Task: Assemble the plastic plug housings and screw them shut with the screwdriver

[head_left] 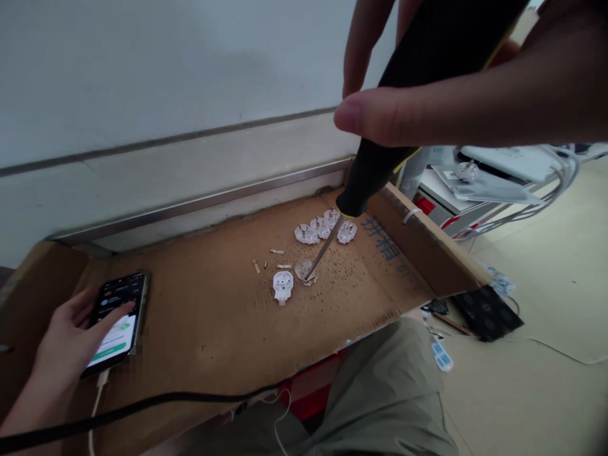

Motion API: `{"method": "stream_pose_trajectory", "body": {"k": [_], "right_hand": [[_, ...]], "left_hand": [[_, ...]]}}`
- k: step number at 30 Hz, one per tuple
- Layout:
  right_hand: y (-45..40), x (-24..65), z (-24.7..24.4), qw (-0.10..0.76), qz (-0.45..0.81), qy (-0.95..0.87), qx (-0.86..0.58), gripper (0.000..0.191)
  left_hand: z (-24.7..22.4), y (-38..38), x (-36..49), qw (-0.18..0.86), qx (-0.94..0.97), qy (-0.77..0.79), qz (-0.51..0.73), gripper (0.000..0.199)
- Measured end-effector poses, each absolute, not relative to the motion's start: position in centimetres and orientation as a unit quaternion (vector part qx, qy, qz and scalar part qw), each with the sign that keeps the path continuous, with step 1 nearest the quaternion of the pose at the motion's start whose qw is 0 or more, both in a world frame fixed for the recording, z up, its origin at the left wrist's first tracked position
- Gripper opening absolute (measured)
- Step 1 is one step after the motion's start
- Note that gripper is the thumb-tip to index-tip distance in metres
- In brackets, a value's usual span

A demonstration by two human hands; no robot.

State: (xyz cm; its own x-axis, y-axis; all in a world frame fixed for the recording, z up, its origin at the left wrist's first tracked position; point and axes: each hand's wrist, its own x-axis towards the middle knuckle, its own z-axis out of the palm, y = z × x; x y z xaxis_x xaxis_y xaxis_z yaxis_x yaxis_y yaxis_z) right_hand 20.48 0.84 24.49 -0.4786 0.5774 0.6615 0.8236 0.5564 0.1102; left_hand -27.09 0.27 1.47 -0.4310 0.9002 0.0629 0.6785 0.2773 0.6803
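My right hand [475, 107] is closed round the black handle of a screwdriver [368, 174], close to the camera. Its metal shaft slants down to the left, and the tip meets a clear plastic plug part [304, 271]. Beside that part lies a white plug piece [283, 285] with its inner side up. Small brass-coloured pieces [256, 266] and a tiny screw [266, 265] are scattered to the left. Several clear plug parts with metal pins [306, 234] stand grouped behind. At the far left, my left hand [66, 335] grips a smartphone [116, 316], thumb over its lit screen.
Everything lies in a shallow cardboard box [204, 342] with raised sides. A black cable [190, 398] crosses its front edge, and a white charging cable [97, 405] runs from the phone. A wall stands behind; a cluttered white cabinet [456, 196] is to the right.
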Motion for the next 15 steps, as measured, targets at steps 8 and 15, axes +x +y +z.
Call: {"method": "stream_pose_trajectory", "body": {"k": [8, 15], "right_hand": [[1.5, 21.9, 25.4, 0.228, -0.211, -0.867, -0.39, 0.08], [1.2, 22.7, 25.5, 0.242, -0.171, -0.87, -0.395, 0.083]], "left_hand": [[1.1, 1.9, -27.5, 0.122, 0.315, 0.853, 0.397, 0.05], [0.1, -1.6, -28.9, 0.141, 0.427, 0.8, 0.397, 0.048]]}}
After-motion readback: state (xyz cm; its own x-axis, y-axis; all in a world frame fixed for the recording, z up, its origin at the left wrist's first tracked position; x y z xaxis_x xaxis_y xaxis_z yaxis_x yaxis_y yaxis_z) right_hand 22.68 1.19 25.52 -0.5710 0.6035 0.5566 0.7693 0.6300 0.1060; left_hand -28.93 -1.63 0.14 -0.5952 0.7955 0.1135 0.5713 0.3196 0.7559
